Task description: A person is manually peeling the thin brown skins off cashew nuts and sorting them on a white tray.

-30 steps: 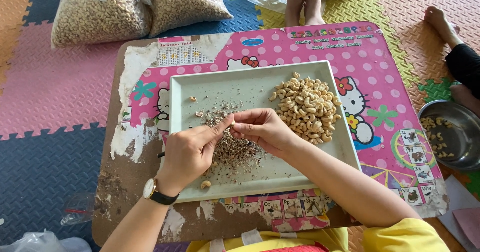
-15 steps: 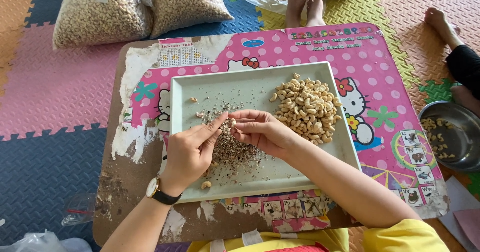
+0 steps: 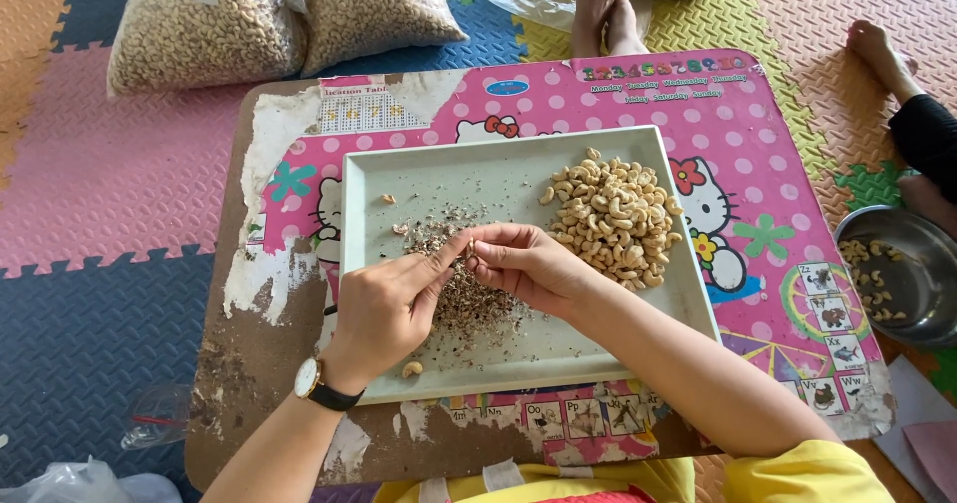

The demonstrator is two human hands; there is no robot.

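Both hands meet over the grey tray (image 3: 389, 179). Left hand (image 3: 384, 309), palm down, wrist cocked, wearing a wristwatch (image 3: 321, 388), pinches with curled fingers a small cashew (image 3: 471, 250) against the right hand (image 3: 523, 264), whose fingertips close on it too, above the heap of husk scraps (image 3: 464, 299). Peeled cashews (image 3: 610, 219) lie piled just right.

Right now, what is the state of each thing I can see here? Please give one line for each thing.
Left hand: fingertips pinched, meeting the right hand over the tray.
Right hand: fingertips pinched on a small piece.
Tray: flat on the low table.
Pile of cashews: heaped at the tray's right side.
Husk scraps: scattered under the hands.
Two clear bags: full, lying on the mat.
Metal bowl: holds a few nuts.
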